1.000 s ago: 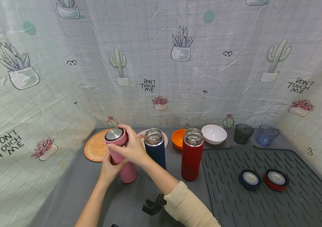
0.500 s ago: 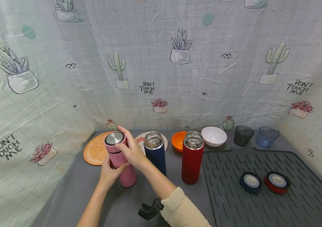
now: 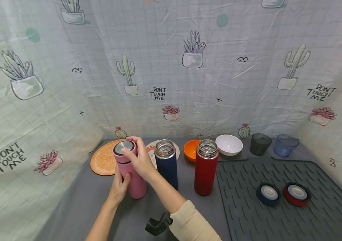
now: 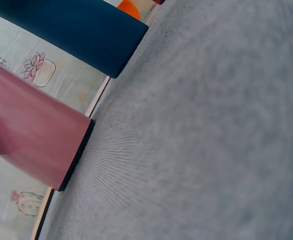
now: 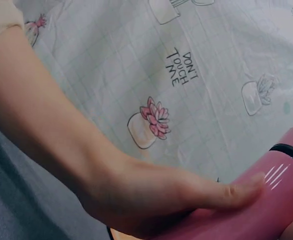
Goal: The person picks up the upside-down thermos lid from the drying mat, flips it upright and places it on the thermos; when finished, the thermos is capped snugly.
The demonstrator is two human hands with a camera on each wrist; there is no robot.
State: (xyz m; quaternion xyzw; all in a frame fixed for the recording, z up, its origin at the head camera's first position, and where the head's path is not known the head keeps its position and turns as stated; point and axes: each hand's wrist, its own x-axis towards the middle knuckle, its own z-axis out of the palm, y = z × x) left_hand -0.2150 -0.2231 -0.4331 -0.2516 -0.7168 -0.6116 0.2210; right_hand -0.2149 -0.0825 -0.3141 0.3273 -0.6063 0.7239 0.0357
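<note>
Tall pink cylindrical vacuum flask with a steel-topped pink lid, upright at the near left of the grey desk, just left of an open navy flask. Left hand wraps the lower body; right hand curls over the lid and its rim. Probably rigid, matt-coated and moderately heavy; smooth enough to slip, so best held round the mid-body, with the lid gripped at its edge.
</note>
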